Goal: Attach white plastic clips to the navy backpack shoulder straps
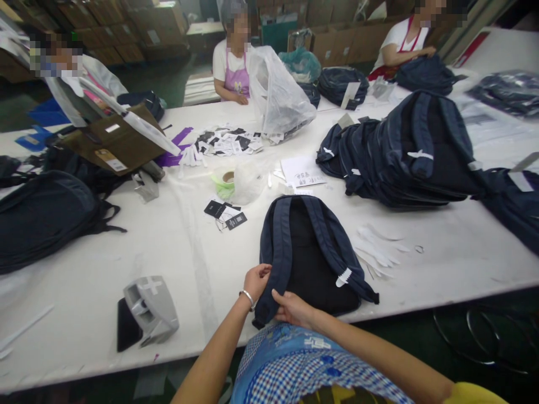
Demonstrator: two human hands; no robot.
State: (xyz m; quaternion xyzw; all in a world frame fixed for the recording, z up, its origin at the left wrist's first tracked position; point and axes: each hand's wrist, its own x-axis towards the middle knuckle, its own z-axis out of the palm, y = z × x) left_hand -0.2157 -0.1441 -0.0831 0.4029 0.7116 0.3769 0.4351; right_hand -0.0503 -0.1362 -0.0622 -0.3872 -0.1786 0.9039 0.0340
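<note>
In the head view a dark blue backpack [303, 252] lies on the white table in front of me, its straps facing up. My left hand [257, 283] is at the outer edge of the left shoulder strap [279, 261], fingers curled on it. From the other side, my right hand [292, 308] pinches the lower part of the same strap, the thumb on top and the other fingers partly hidden beneath. A white strip [343, 278] is wrapped around the right shoulder strap.
Black hang tags [225, 214] and a tape roll [228, 177] lie beyond the backpack. Stacked backpacks [400, 151] stand at right, near loose white strips [379, 247]. A grey tape dispenser [151, 310] sits front left. Several co-workers, one in a purple apron [238, 73], are across the table.
</note>
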